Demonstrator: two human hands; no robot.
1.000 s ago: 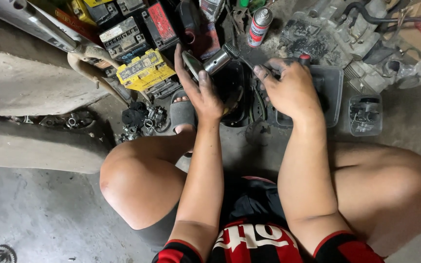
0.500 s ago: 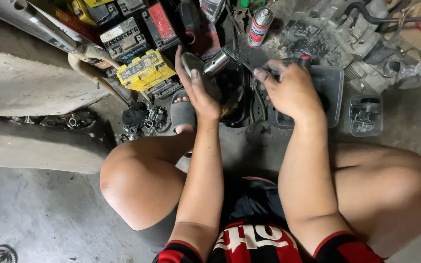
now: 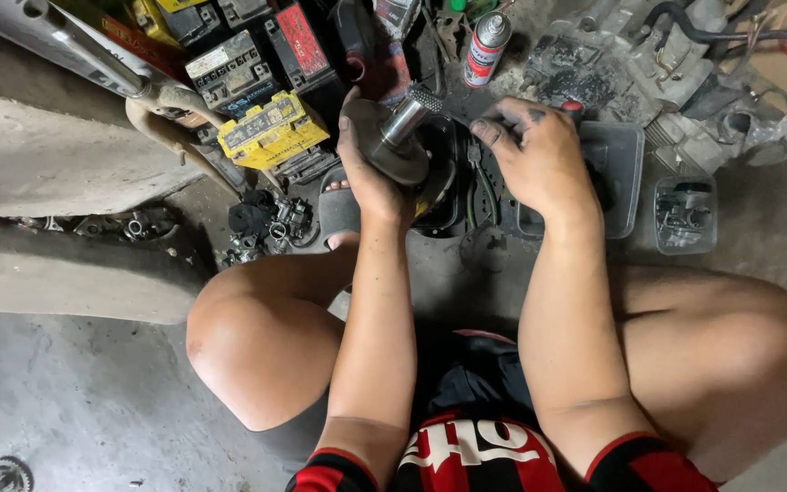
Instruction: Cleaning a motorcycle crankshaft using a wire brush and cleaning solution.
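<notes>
- Left hand (image 3: 371,178) wrapped around a round metal part with a shaft (image 3: 400,137); palm and fingers cup the disc's edge, thumb up along its left side. The shaft, with a knurled tip, points up and right, clear of the hand.
- Right hand (image 3: 539,159) closed, fingers curled down over a dark tool (image 3: 466,105) with a red bit of handle (image 3: 573,107) showing behind the knuckles. Tool's working end meets the shaft tip; the exact contact is hard to make out.
- Under both hands, a black housing (image 3: 453,196); mostly covered by hands and the metal part, details lost in shadow.
- Just right of the right hand, a clear plastic tray (image 3: 626,169), contents partly hidden by the wrist. Further right, a small clear box (image 3: 685,214) of small parts.
- Behind: spray can (image 3: 485,46) upright; yellow battery (image 3: 270,132) among other batteries, several cut off by the top edge.
- Sandalled foot (image 3: 339,214) beside the left wrist, toes half hidden.
</notes>
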